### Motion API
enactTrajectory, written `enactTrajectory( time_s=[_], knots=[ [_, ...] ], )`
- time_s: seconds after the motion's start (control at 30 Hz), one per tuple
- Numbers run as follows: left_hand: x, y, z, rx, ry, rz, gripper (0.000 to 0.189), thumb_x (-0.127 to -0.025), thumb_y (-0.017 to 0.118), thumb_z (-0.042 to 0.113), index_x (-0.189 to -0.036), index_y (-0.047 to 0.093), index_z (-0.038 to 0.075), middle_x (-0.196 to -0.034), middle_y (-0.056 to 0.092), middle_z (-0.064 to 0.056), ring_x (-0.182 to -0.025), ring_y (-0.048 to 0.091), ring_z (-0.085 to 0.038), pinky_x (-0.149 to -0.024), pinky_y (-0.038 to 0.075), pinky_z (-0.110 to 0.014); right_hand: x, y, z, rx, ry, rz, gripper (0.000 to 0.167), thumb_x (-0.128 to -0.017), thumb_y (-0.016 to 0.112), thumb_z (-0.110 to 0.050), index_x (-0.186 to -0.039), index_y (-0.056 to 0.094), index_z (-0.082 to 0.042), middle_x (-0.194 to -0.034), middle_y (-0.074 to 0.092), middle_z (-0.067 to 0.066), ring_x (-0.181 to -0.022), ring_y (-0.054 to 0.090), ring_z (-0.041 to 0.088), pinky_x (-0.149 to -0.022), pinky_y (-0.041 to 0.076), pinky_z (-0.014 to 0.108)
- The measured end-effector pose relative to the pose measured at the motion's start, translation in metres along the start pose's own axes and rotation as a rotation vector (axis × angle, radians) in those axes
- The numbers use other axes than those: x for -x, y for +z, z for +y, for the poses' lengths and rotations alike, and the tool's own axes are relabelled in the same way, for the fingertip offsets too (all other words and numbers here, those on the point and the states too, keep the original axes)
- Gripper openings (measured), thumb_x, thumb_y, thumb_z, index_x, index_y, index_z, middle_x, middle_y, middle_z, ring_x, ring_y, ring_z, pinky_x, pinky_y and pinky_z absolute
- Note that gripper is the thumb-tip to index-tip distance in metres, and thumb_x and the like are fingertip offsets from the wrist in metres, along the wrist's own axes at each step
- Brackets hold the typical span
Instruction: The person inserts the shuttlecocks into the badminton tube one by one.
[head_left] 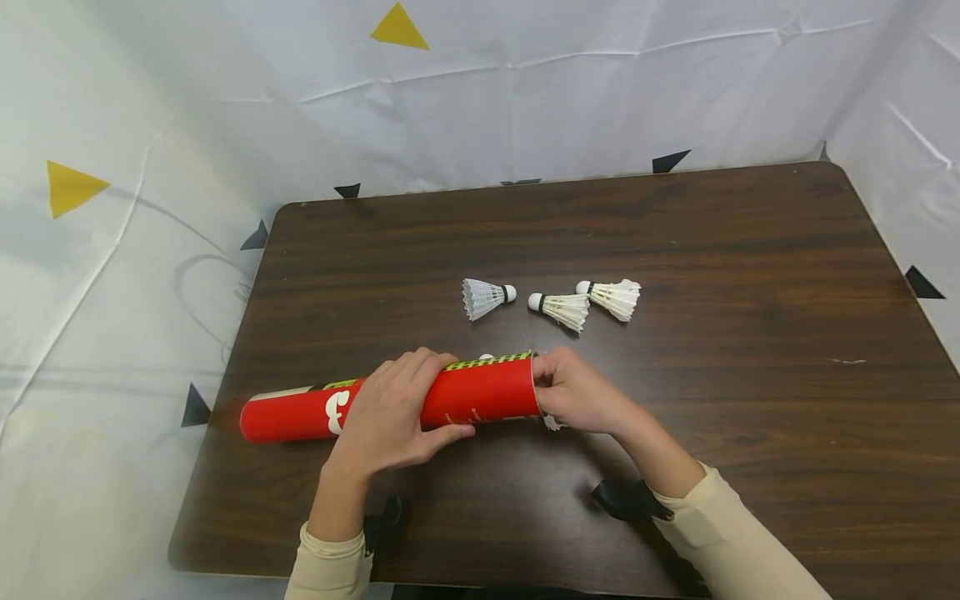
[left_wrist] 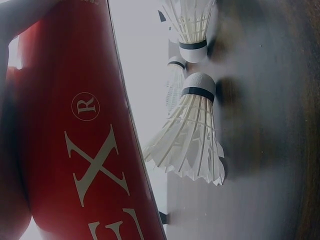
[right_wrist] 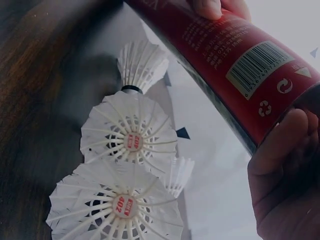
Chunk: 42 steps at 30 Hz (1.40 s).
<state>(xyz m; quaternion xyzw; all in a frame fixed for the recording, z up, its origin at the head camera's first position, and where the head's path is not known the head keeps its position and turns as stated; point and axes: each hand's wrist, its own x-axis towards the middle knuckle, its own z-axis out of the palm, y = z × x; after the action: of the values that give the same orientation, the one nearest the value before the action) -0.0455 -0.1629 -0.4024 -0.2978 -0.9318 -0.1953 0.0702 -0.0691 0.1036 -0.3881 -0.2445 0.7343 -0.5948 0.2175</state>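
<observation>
My left hand (head_left: 393, 408) grips a long red shuttlecock tube (head_left: 487, 392) around its middle, fingers over the top and thumb along the near side. The tube lies roughly level, raised above the table at its right end. At that right-hand mouth is my right hand (head_left: 581, 392), its fingers reaching inside; whatever they touch in there is hidden. In the right wrist view, the right thumb (right_wrist: 282, 135) is bent at the tube's rim. Feathers of a shuttlecock (head_left: 553, 422) peek out below the right hand, and a white cork tip (head_left: 486, 357) shows just behind the tube.
Beyond the tube, a greyish-white shuttlecock (head_left: 483, 297) and two cream ones, the nearer (head_left: 564, 310) and the farther (head_left: 615, 298), lie on their sides on the dark wood table (head_left: 750, 333). White sheeting (head_left: 525, 108) with yellow and black triangles encloses the table's back and sides.
</observation>
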Motion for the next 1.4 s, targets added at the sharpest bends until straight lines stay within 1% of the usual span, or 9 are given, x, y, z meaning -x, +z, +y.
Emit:
enactTrajectory(
  time_s=[0.23,0.4,0.53,0.73,0.93,1.07,1.2,1.3,1.4],
  knots=[
    [0.000,0.001,-0.001,-0.013,0.003,0.010,0.076,-0.071,0.073,0.066,-0.126,0.055,0.017,-0.112,0.061,0.003,-0.092,0.058,-0.015,-0.080,0.052,-0.038,0.001,-0.002,0.000,-0.012,0.049,-0.023,0.014,-0.087,0.061,0.004,-0.095,0.073,0.006,-0.072,0.066,0.005,-0.047,0.047,0.017,-0.044,0.043,0.025],
    [0.000,0.000,-0.002,-0.016,-0.009,0.004,0.076,-0.072,0.071,0.067,-0.127,0.054,0.018,-0.113,0.060,0.004,-0.093,0.057,-0.014,-0.081,0.051,-0.037,0.005,-0.008,-0.004,0.010,0.046,-0.029,0.016,-0.089,0.062,0.002,-0.101,0.073,0.004,-0.078,0.069,0.007,-0.052,0.054,0.018,-0.047,0.048,0.029],
    [0.000,-0.001,-0.002,-0.009,-0.014,0.000,0.076,-0.072,0.070,0.068,-0.127,0.053,0.018,-0.113,0.059,0.004,-0.093,0.057,-0.014,-0.082,0.051,-0.038,0.013,-0.019,-0.012,0.008,0.089,0.027,0.019,-0.090,0.067,-0.004,-0.108,0.072,0.002,-0.087,0.072,0.009,-0.059,0.060,0.018,-0.050,0.051,0.031],
    [0.000,-0.002,-0.002,-0.007,-0.008,0.009,0.076,-0.071,0.073,0.066,-0.127,0.054,0.017,-0.112,0.060,0.003,-0.093,0.058,-0.015,-0.081,0.051,-0.039,0.032,-0.039,-0.013,0.029,0.108,0.138,0.025,-0.091,0.071,-0.015,-0.114,0.072,-0.006,-0.095,0.074,0.005,-0.081,0.067,0.035,-0.057,0.055,0.037],
    [0.000,-0.001,-0.002,-0.006,-0.005,0.013,0.076,-0.071,0.073,0.065,-0.126,0.054,0.017,-0.112,0.060,0.003,-0.092,0.058,-0.015,-0.081,0.051,-0.039,0.051,-0.047,0.001,0.097,0.204,0.209,0.020,-0.091,0.071,-0.023,-0.102,0.074,-0.006,-0.089,0.074,0.005,-0.082,0.071,0.023,-0.063,0.055,0.036],
    [0.001,-0.002,-0.001,-0.006,-0.009,0.014,0.076,-0.070,0.075,0.064,-0.126,0.054,0.018,-0.111,0.060,0.004,-0.092,0.058,-0.014,-0.080,0.051,-0.038,0.061,-0.033,0.013,0.235,0.253,0.210,0.019,-0.086,0.076,-0.027,-0.095,0.077,-0.010,-0.086,0.074,0.000,-0.077,0.070,0.014,-0.068,0.055,0.031],
    [0.001,-0.002,-0.001,-0.007,-0.011,0.014,0.076,-0.070,0.076,0.063,-0.126,0.054,0.017,-0.111,0.060,0.004,-0.092,0.058,-0.015,-0.080,0.052,-0.038,0.064,-0.007,0.026,0.495,0.275,0.218,0.025,-0.081,0.079,-0.041,-0.095,0.079,-0.020,-0.086,0.073,-0.011,-0.079,0.067,0.007,-0.071,0.053,0.033],
    [0.002,-0.003,-0.001,-0.007,-0.010,0.013,0.076,-0.071,0.074,0.065,-0.126,0.054,0.017,-0.111,0.060,0.003,-0.092,0.058,-0.015,-0.080,0.051,-0.039,0.062,0.011,0.036,0.659,0.274,0.274,0.033,-0.076,0.079,-0.051,-0.096,0.080,-0.024,-0.087,0.074,-0.011,-0.081,0.068,0.012,-0.070,0.052,0.039],
    [0.002,-0.002,0.000,-0.006,-0.009,0.014,0.076,-0.071,0.073,0.066,-0.126,0.054,0.017,-0.111,0.060,0.003,-0.092,0.058,-0.016,-0.079,0.051,-0.039,0.059,0.023,0.046,0.774,0.242,0.355,0.036,-0.074,0.079,-0.055,-0.095,0.081,-0.026,-0.088,0.075,-0.006,-0.078,0.069,0.019,-0.062,0.051,0.040]
  ],
)
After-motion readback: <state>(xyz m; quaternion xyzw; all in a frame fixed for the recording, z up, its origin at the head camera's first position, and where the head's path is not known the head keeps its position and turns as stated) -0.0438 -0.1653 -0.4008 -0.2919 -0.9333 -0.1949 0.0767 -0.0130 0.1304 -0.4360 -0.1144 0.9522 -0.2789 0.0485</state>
